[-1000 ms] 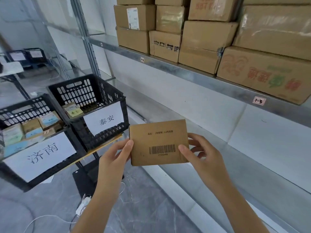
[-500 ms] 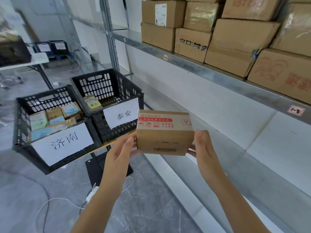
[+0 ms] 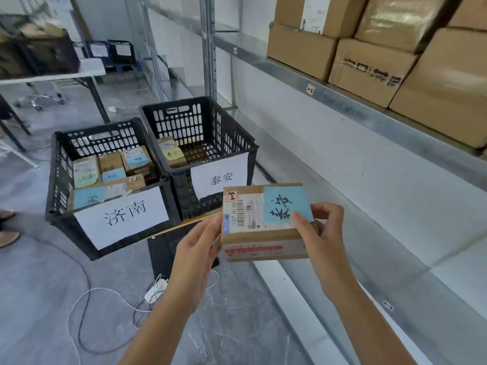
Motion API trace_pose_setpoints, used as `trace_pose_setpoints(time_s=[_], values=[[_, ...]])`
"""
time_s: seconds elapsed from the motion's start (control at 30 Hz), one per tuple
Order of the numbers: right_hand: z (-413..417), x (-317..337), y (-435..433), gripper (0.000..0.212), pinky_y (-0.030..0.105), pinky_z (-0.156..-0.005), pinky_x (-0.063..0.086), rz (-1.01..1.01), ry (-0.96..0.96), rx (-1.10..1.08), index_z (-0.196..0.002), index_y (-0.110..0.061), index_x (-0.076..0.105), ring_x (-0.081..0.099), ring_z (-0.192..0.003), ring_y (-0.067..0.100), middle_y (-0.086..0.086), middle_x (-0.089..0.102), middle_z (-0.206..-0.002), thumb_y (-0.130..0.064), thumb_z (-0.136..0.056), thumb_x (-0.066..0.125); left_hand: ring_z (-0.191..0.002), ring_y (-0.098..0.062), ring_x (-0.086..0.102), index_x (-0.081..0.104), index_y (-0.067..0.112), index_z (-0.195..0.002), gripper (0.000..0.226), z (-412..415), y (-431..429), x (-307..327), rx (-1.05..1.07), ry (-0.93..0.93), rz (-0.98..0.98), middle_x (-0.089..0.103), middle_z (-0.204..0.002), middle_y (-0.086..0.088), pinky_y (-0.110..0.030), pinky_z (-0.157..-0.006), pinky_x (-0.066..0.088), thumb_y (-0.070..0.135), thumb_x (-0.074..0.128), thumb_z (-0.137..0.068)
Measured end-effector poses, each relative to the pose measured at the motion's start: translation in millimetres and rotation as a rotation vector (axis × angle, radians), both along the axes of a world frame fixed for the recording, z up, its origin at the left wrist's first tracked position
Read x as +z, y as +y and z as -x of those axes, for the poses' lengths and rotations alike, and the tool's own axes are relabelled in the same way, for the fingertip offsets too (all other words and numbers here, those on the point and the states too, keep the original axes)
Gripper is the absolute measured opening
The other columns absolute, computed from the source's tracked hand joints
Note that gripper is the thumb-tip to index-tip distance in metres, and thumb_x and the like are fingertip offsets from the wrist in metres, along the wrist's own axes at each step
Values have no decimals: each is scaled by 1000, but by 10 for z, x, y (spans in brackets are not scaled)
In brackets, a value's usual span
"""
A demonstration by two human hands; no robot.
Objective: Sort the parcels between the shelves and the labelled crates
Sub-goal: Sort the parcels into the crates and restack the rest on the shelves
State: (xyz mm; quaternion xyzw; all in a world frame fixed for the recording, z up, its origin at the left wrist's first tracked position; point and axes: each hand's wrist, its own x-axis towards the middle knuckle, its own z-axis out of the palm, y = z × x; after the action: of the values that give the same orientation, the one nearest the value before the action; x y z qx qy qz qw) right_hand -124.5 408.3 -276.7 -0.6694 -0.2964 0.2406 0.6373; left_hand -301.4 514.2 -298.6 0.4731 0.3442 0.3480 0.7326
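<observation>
1. Parcel [image 3: 253,234]: rectangular brown cardboard box at lower centre, held in the air in front of the crates. A matt blue note [image 3: 286,204] and a barcode label are on top.
2. Left hand [image 3: 196,252] grips its left end. Right hand [image 3: 325,233] grips its right end, thumb on the note.
3. Centre left: black perforated plastic left crate [image 3: 105,139] and right crate [image 3: 184,119], both paper-labelled and holding small parcels.
4. Upper right: metal shelf [image 3: 342,101] bearing cardboard cartons [image 3: 369,67].
</observation>
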Motion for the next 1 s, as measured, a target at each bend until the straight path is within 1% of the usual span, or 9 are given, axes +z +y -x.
trace_pose_setpoints(time_s=[0.13,0.23,0.4,0.53,0.6,0.67,0.8,0.87,1.0], values=[[71,38,417,42,17,-60,56,-71,-54,46,-109,-35,37,70,-94,-2,-31,64,-94,-16,-89,69,-104,-18,72,78,28,-102,42,-7,248,-38,53,-46,108,76,-110,-3,-24,-82,59,56,72,-71],[145,84,715,48,17,-59,57,-95,-73,60,-113,-34,39,69,-94,-3,-31,63,-93,-29,-77,71,-104,-23,72,68,20,-106,48,12,500,-54,78,-74,144,75,-108,-9,-35,-85,60,48,77,-68],[181,112,1171,42,20,-56,57,-23,-33,57,-107,-28,41,72,-91,3,1,57,-117,-28,-81,74,-102,-22,72,68,32,-107,50,156,969,-7,45,-46,69,76,-108,-4,-36,-84,60,55,84,-66],[185,130,1521,56,19,-51,55,76,118,82,-111,-21,43,74,-75,6,5,64,-111,-36,-70,78,-99,-20,73,72,37,-108,41,278,1396,70,61,-17,-19,77,-105,-2,-32,-80,61,50,80,-71],[164,162,1688,65,27,-60,59,150,188,132,-121,-18,44,75,-83,14,10,68,-110,-43,-70,76,-98,-18,73,73,39,-110,38,335,1624,135,16,19,-79,77,-104,0,-29,-78,60,48,76,-73],[97,223,1848,71,33,-77,59,256,153,211,-128,-21,46,72,-95,19,9,70,-112,-54,-71,73,-98,-16,73,73,38,-111,38,397,1858,238,-23,61,-135,77,-104,1,-25,-76,59,46,75,-74],[-53,356,2224,57,21,-73,57,368,88,549,-116,-17,68,73,-95,17,5,77,-104,-61,-80,71,-103,-14,71,74,43,-111,38,519,2364,464,-141,171,-184,76,-106,2,-32,-92,56,52,71,-74],[-108,369,2463,56,23,-79,58,419,92,667,-120,-20,68,72,-101,17,4,76,-109,-59,-80,65,-103,-15,71,75,41,-107,39,516,2625,550,-169,245,-185,77,-104,1,-41,-101,51,55,70,-71],[-241,295,2976,53,34,-90,57,443,153,845,-121,-38,66,68,-112,17,1,73,-118,-63,-76,72,-97,-11,72,75,36,-108,40,390,3132,700,-174,363,-274,78,-99,3,-46,-110,40,60,66,-78]])
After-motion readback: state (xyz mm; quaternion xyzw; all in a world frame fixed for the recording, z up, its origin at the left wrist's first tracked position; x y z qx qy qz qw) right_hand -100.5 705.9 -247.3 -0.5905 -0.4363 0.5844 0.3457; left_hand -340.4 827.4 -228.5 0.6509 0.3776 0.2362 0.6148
